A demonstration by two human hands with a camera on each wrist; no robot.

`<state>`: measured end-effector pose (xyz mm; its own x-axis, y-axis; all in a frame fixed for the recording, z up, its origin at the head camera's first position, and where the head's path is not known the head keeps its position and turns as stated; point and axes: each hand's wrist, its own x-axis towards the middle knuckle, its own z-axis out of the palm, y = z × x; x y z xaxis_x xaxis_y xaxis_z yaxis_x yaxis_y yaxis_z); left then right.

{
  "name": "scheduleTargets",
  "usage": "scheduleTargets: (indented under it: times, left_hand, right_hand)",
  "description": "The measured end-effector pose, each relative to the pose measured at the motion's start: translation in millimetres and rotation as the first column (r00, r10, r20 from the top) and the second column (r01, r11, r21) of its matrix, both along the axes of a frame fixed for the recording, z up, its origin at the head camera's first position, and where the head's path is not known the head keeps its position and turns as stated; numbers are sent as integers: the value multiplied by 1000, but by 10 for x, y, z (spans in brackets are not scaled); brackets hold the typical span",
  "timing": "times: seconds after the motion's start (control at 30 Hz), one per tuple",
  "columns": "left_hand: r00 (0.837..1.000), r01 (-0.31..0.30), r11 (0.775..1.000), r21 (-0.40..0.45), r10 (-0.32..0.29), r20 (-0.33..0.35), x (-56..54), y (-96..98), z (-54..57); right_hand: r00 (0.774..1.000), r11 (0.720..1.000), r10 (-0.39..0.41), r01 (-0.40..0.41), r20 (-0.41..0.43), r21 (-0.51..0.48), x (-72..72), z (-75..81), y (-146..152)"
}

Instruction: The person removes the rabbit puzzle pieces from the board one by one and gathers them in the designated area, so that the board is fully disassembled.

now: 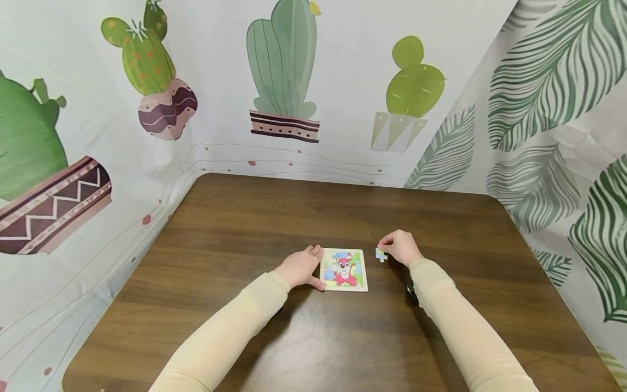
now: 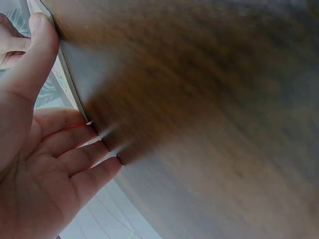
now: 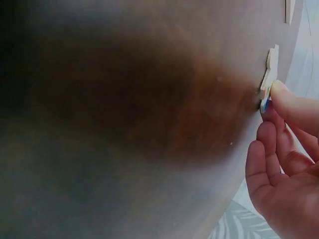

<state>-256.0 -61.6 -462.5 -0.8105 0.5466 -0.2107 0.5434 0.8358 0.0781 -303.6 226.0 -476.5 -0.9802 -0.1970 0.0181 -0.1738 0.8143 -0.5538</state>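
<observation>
A square jigsaw puzzle tray (image 1: 363, 289) with a pale rim lies on the table, its picture showing a pink and white cartoon animal. My left hand (image 1: 300, 267) rests along the tray's left edge, thumb at the near corner and fingers towards the far one. In the left wrist view, the left hand's (image 2: 55, 154) fingers extend down to the tabletop, with the thumb against the tray's rim. To the right of the tray, my right hand (image 1: 403, 248) pinches a blue jigsaw piece (image 1: 381, 254) between thumb and forefinger. The jigsaw piece (image 3: 269, 69) appears edge-on in the right wrist view.
The brown wooden table (image 1: 235, 218) has rounded far corners. Behind it hangs a white cloth backdrop (image 1: 348, 65) printed with cacti and leaves. A dark band (image 1: 412, 292) shows under the right wrist.
</observation>
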Motion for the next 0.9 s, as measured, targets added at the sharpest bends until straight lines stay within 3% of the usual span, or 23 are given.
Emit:
scheduleTargets:
  times: [0.37,0.63,0.9]
  left_hand:
    - [1000,6,1000,14,-6,4,7,-15,-18]
    - [1000,6,1000,9,-6,-5,5,-27,-14]
    - [1000,1,1000,8,-1,0,-2,-13,0]
  right_hand:
    - [1000,1000,-5,5,-23,-15,52,-29,-26]
    - [997,999,7,-10,-76,-40,37,51,-102]
    - [997,994,72,-75,-38,-83,59,93,-342]
